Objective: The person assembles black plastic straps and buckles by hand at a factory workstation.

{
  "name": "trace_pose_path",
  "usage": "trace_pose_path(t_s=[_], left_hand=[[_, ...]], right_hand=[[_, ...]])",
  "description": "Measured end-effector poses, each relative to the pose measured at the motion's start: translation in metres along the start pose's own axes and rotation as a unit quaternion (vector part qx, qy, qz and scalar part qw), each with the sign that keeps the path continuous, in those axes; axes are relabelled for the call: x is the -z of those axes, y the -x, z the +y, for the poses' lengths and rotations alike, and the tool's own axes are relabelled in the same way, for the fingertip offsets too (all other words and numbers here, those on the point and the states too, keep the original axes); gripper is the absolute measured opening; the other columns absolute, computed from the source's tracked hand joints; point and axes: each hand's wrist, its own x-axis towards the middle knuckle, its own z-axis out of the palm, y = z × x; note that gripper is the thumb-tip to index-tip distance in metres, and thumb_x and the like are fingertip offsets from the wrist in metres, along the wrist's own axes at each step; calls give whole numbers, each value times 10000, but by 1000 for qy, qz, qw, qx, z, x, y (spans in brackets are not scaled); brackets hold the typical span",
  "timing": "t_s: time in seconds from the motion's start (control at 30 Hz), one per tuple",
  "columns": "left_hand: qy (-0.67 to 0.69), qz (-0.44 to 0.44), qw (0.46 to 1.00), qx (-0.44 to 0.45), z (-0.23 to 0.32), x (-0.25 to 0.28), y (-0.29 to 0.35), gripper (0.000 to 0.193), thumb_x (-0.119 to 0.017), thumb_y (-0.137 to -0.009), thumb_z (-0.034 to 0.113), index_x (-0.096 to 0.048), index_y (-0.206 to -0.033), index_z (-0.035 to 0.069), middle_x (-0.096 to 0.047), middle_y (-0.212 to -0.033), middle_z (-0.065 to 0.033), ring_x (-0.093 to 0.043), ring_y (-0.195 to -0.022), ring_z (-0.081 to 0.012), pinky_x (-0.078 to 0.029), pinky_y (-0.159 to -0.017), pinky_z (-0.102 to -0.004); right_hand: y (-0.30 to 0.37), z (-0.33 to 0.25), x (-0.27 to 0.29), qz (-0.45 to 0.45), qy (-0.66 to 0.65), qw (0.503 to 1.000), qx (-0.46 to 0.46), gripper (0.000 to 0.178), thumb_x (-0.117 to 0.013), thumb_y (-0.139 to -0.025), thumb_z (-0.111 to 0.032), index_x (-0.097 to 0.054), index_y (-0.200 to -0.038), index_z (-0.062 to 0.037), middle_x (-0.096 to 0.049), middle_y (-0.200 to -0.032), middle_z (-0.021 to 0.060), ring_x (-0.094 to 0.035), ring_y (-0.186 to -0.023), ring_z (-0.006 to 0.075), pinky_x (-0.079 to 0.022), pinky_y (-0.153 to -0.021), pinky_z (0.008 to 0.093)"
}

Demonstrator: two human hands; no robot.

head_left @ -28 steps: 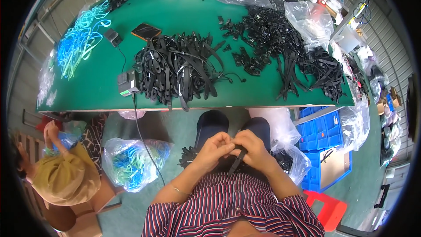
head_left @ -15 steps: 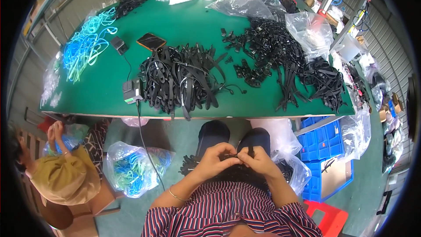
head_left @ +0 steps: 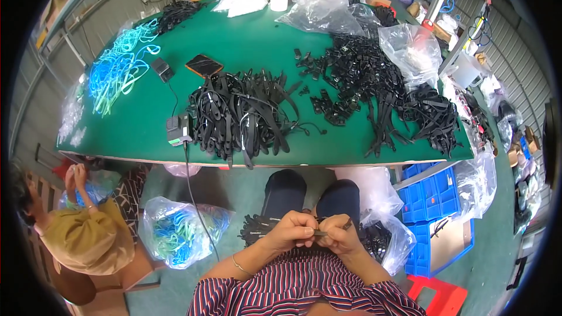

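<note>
Over my lap, my left hand (head_left: 294,230) and my right hand (head_left: 338,234) are close together, both closed in a pinch. A short piece of dark strap (head_left: 320,233) spans the small gap between them, and both hands grip it. Another bit of it sticks out past my right fingers; any smaller part inside the fingers is hidden. Beside my left wrist, a bundle of black straps (head_left: 257,229) lies across my thigh. On the green table (head_left: 257,41) ahead rests a large heap of black straps (head_left: 240,117). Small black buckles (head_left: 357,70) are piled to its right.
A phone (head_left: 204,65), a black device with a cord (head_left: 178,130) and blue-green cords (head_left: 120,70) lie on the table. Bagged cords (head_left: 184,231) stand on the floor at left, near a seated person (head_left: 82,234). Blue crates (head_left: 430,199) and a red stool (head_left: 436,295) are at right.
My hands have dropped slightly lower and turned, the right fist now curled over the strap. The strap's upright end at my right fingers has tipped over. The view has shifted slightly.
</note>
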Motion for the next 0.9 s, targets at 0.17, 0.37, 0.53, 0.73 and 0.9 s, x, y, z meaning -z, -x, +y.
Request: trace_pose_path(t_s=[0.17, 0.37, 0.53, 0.73, 0.9], left_hand=[[148, 3, 989, -29, -5, -4, 1, 192, -557, -839, 181, -554, -727, 25, -551, -612, -44, -418, -454, -45, -302, -415, -175], [-141, 87, 985, 57, 12, -4, 4, 198, -552, -868, 218, -585, -798, 36, -551, -638, 10, -411, -475, -25, -302, -427, -168], [-92, 81, 992, 22, 7, 2, 4, 209, -527, -883, 226, -582, -832, 31, -554, -692, 2, -433, -521, -31, -328, -458, -175], [-152, 90, 983, 48, 18, -3, 10, 233, -489, -902, 235, -560, -866, 16, -534, -726, -4, -442, -585, -49, -343, -522, -176], [-197, 108, 972, 68, 16, 3, 8, 244, -497, -898, 245, -563, -848, 15, -536, -714, -7, -425, -567, -47, -325, -503, -173]], right_hand=[[1, -1, -3, 9, -94, 996, -6, 247, -520, -757, -66, -466, -529, 13, -440, -489, 56, -342, -386, 95, -273, -400, 242], [-15, -28, -10, 42, 441, 893, 85, 131, -689, -715, -102, -597, -757, -18, -514, -721, 35, -448, -589, 75, -346, -508, 212], [-23, -32, -15, -17, 541, 835, 103, 276, -729, -662, -60, -618, -911, -17, -537, -825, 75, -525, -697, 159, -419, -595, 242], [-22, -28, -7, -4, 552, 820, 152, 252, -710, -686, -71, -605, -906, -6, -552, -813, 83, -563, -704, 190, -444, -599, 255], [-18, -25, -4, 21, 530, 841, 102, 219, -693, -703, -57, -596, -893, -7, -557, -761, 68, -558, -642, 159, -434, -566, 241]])
